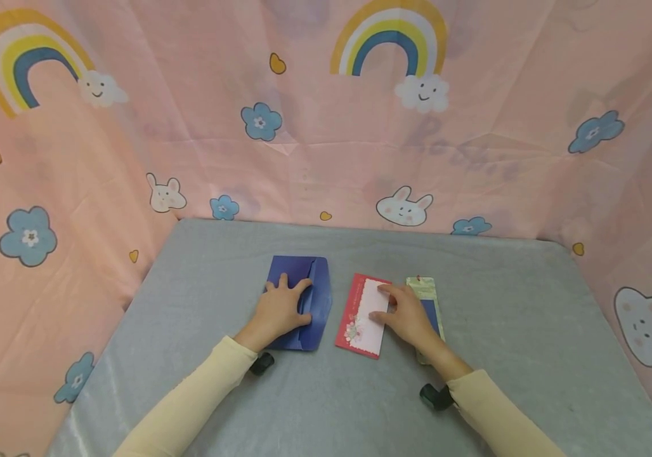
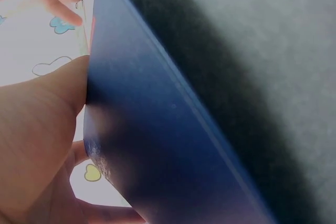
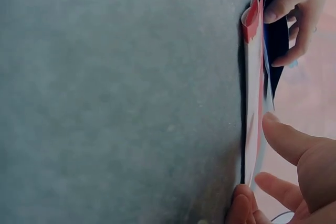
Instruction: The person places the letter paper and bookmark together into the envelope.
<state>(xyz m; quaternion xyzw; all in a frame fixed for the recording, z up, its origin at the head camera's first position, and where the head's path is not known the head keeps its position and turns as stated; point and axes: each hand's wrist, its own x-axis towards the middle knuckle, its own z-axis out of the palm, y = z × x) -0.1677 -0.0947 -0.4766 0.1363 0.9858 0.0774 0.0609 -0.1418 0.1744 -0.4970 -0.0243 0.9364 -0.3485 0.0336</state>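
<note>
On the left of the grey tabletop lies a dark blue envelope [image 1: 319,304], its flap spread out to the right. My left hand [image 1: 280,310] rests on it with fingers spread; in the left wrist view the thumb meets the envelope's edge. To the right is a red greeting card [image 1: 360,311] with a pale panel and printed flowers. My right hand [image 1: 408,314] holds the card by its right side, with thumb and forefinger over its face. In the right wrist view other fingertips [image 3: 240,203] curl at the edge of the card [image 3: 253,77].
A gold-coloured strip with a blue panel [image 1: 429,311] and a small red loop lies right of the card, partly beneath the right forearm. Pink fabric [image 1: 326,165] with rainbows, rabbits and flowers rises behind and beside the grey table [image 1: 508,304].
</note>
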